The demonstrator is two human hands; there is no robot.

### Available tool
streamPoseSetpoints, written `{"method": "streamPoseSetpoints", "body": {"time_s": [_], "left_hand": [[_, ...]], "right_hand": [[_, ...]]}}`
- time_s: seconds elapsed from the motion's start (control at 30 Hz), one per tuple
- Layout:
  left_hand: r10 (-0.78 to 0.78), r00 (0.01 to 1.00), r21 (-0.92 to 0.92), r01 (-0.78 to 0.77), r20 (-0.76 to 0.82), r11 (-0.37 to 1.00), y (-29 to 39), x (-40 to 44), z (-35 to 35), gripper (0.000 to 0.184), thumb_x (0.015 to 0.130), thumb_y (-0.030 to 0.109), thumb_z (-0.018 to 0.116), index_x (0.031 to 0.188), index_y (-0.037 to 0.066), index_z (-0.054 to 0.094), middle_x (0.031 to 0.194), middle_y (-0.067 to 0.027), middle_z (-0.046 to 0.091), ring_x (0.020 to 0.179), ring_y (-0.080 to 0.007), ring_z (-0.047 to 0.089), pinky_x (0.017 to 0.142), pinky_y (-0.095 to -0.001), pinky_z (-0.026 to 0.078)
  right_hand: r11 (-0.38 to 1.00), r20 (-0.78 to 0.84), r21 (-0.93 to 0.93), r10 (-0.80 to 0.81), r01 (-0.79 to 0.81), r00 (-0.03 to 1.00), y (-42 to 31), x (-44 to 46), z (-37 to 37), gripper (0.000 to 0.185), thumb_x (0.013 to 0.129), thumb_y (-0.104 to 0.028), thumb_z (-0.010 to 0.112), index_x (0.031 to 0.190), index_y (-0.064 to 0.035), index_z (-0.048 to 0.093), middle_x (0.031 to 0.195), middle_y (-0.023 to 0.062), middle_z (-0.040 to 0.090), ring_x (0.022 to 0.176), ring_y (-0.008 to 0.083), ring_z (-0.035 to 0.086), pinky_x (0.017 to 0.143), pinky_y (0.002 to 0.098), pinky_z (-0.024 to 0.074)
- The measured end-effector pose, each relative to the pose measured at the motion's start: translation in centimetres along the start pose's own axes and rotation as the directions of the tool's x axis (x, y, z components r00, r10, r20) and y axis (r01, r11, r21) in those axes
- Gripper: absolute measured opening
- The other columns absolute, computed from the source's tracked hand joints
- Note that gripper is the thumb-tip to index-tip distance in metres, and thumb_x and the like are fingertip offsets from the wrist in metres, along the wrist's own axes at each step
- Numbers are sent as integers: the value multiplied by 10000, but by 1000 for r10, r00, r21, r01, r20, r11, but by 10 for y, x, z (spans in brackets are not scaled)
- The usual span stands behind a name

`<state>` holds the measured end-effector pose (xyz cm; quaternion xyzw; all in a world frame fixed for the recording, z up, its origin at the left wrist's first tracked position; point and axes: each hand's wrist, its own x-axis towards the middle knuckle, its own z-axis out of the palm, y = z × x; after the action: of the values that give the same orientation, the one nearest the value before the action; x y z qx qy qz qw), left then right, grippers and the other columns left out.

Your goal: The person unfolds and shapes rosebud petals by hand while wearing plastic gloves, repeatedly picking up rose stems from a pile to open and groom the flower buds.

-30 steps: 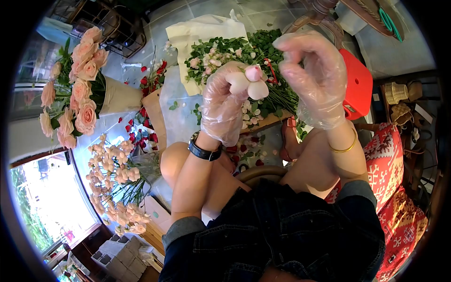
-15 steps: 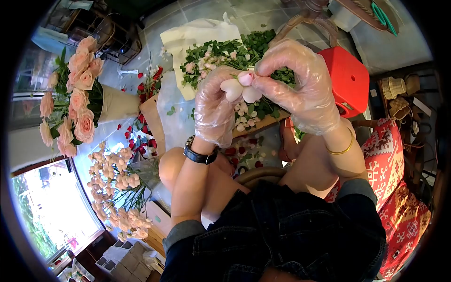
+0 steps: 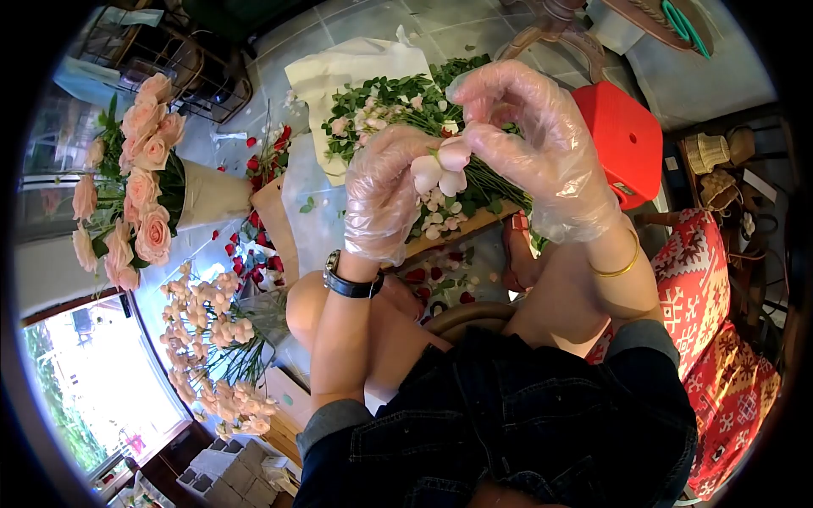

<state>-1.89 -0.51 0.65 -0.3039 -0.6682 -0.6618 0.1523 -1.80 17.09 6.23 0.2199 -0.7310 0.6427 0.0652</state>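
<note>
A small pale pink rose [image 3: 441, 169], its outer petals spread, is held by my left hand [image 3: 378, 196], which wears a clear plastic glove and is closed round the flower's base. My gloved right hand [image 3: 550, 152] is at the rose's right side, thumb near the pink petals and index finger raised, with a gap between them. Below the hands lies a bunch of small pink roses with green leaves [image 3: 385, 97], partly on cream paper [image 3: 313, 76].
Large peach roses [image 3: 152, 216] stand in a pale bucket [image 3: 212, 195] at the left, with a peach bunch [image 3: 203, 322] below. A red stool [image 3: 622, 140] is right of my right hand. Red petals [image 3: 254, 254] lie on the floor. A patterned red cloth [image 3: 694, 279] is at the right.
My right hand came to the rose, its fingertips met at the petals, and now its index finger has lifted away from the thumb. My left hand has shifted slightly left with the rose.
</note>
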Motion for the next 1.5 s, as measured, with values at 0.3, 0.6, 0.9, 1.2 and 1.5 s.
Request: {"method": "streamPoseSetpoints", "body": {"time_s": [0.3,0.6,0.9,1.2,1.5], "left_hand": [[-191,981,-247,177,-36,953,7,-6,2,127,797,15,524,891,11,609,813,-92,588,711,-225,541,646,-335,433],[-86,995,-1,86,47,996,7,-1,-8,108,786,51,547,860,16,618,793,-96,579,720,-229,545,646,-323,432],[10,989,483,-81,147,872,14,6,-10,185,726,-43,573,881,44,623,807,-96,581,722,-227,564,636,-291,447],[23,983,493,-112,183,863,12,4,-13,148,725,-5,592,854,57,630,790,-91,586,723,-231,569,630,-302,449],[19,982,304,-77,190,950,11,4,-16,183,764,194,616,815,18,604,770,-99,576,711,-237,555,635,-305,440]], "right_hand": [[696,187,-460,-532,552,826,-7,10,-13,296,698,-180,723,955,-90,606,866,68,616,784,243,594,670,312,477],[789,120,-482,-370,380,921,-4,7,-11,348,670,-138,723,991,-91,596,909,58,591,812,242,585,688,312,483],[820,230,-480,-226,313,946,-3,7,-10,257,717,-94,667,961,-61,596,893,80,576,813,230,569,713,305,469],[971,302,-237,90,-16,949,-4,5,-17,130,794,-113,615,874,-11,602,813,63,590,730,135,557,655,259,445],[957,395,145,179,-253,901,5,2,-10,141,826,-148,609,854,-10,600,762,20,587,721,81,527,661,225,433]]}}
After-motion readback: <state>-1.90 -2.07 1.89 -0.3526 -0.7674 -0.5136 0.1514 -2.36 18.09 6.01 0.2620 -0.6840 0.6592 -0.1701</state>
